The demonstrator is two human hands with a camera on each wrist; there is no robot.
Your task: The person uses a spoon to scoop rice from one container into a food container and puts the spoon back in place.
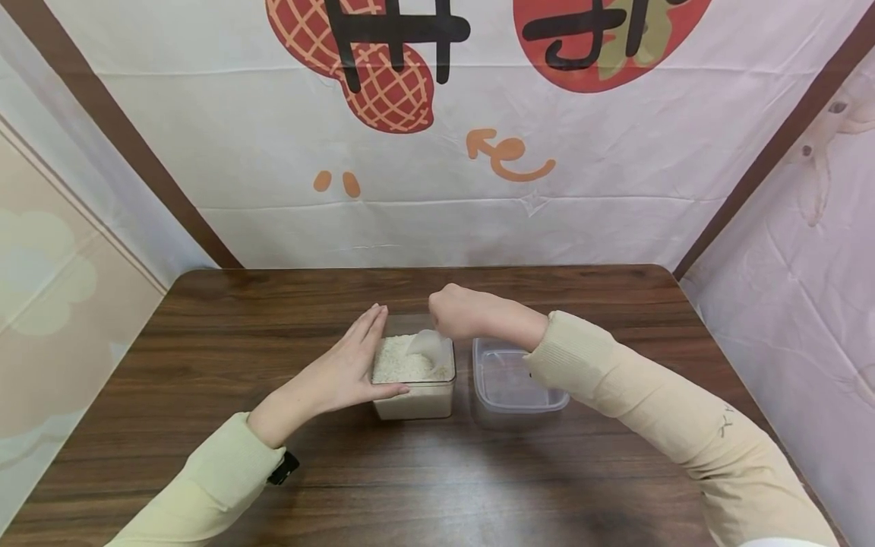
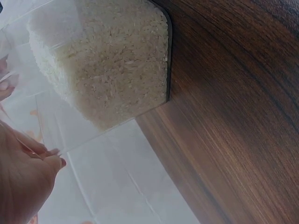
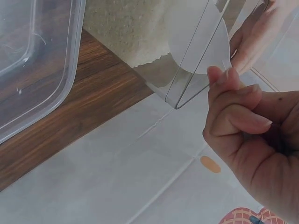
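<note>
A clear square container holds white rice. My left hand rests on its left side, with long, straight fingers reaching to the back corner and the thumb laid along the front rim. In the left wrist view, the fingertips touch the clear wall. My right hand is above the container's right rear part, fingers curled, pinching a whitish translucent scoop. Its bowl lies inside, against the rice. Through the clear wall, the right wrist view shows the scoop; the fingers hide its handle.
Right of the container a clear plastic lid lies on the dark wooden table, partly below the right forearm. A printed white fabric backdrop rises behind the table's far edge, with fabric walls at both sides.
</note>
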